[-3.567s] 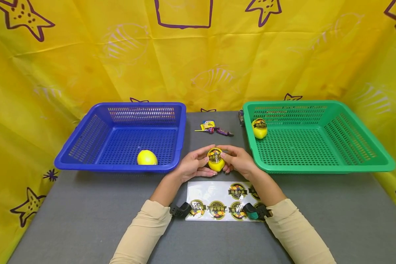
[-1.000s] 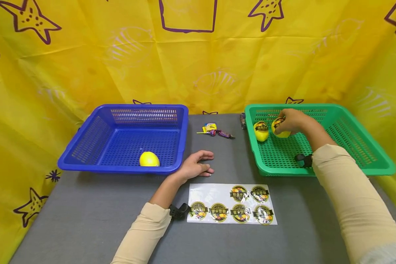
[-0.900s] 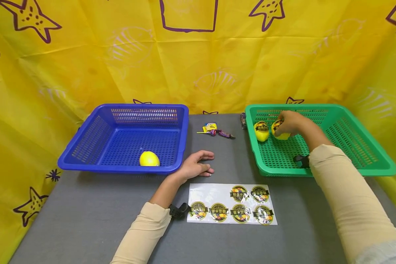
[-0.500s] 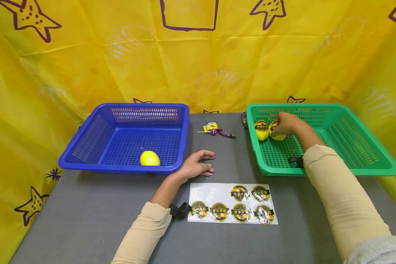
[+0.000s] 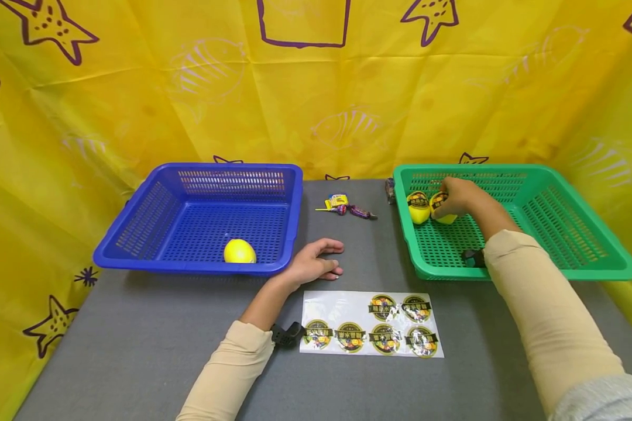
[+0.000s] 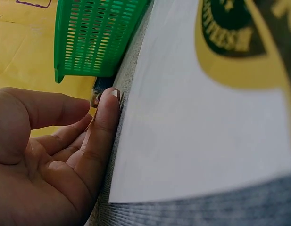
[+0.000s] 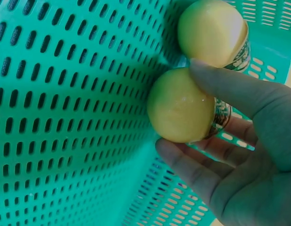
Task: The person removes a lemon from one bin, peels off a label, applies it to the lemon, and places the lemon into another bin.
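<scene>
Right hand grips lemon in green basket

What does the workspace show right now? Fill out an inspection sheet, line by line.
Surface: grey table, cloth-covered.
Job's things: two labelled lemons, one lying in the green basket, the other held beside it; plain lemon in the blue basket; sticker sheet with six stickers.
Clutter: candies between the baskets.
Grips: left hand flat on the table; right hand holds a lemon.
Cables: nothing seen.
Surroundings: yellow curtain with starfish prints.
</scene>
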